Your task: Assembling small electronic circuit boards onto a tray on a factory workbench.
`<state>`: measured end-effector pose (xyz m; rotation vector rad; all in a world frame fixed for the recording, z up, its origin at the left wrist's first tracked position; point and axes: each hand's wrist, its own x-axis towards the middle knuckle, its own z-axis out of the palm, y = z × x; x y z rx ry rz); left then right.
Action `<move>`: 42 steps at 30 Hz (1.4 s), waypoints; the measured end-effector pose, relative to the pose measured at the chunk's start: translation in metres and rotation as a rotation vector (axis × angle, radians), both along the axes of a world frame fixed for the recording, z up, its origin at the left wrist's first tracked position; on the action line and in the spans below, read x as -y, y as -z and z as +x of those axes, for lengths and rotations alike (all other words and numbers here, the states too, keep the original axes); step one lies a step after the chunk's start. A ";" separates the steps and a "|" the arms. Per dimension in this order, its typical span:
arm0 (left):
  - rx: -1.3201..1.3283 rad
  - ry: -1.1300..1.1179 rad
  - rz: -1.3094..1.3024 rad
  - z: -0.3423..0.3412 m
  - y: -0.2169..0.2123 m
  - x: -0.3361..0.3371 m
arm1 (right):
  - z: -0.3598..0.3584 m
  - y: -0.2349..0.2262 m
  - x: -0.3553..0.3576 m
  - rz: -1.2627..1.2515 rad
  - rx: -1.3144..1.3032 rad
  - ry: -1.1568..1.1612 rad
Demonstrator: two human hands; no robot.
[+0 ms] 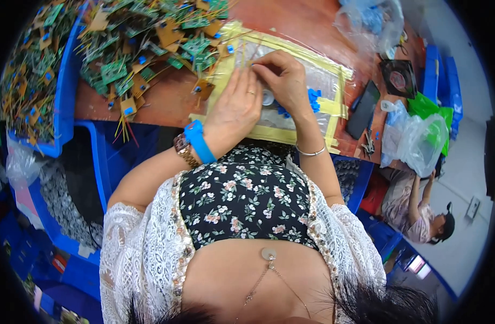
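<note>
My left hand (237, 102) and my right hand (286, 81) meet over a clear-covered work mat (317, 73) edged with yellow tape. The right thumb and forefinger pinch together at the left fingertips. Whatever lies between them is too small and too covered to make out. The left fingers are bent and pressed close, their tips partly hidden. Beside the right wrist sit small blue parts (314, 99) on the mat. A small round whitish piece (267, 98) shows between the hands. Left of my left hand lies a brown circuit board with a blue part (203, 88).
A large heap of green and brown circuit boards with wires (113, 71) covers the table's left side. More fill a blue bin (68, 92). To the right lie a dark flat case (363, 110), keys (369, 144) and plastic bags (422, 141). Another person (414, 213) sits at the right.
</note>
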<state>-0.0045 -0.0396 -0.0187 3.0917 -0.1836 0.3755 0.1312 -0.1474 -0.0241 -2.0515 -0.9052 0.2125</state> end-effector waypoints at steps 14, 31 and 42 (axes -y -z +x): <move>-0.044 0.140 0.324 -0.007 0.000 -0.002 | 0.015 0.000 -0.001 -0.048 -0.255 -0.071; 0.014 0.119 0.248 -0.007 0.007 -0.003 | 0.015 -0.006 -0.003 -0.106 -0.045 -0.110; -0.008 0.079 0.197 -0.018 0.005 0.001 | 0.008 -0.015 0.003 0.006 -0.109 -0.128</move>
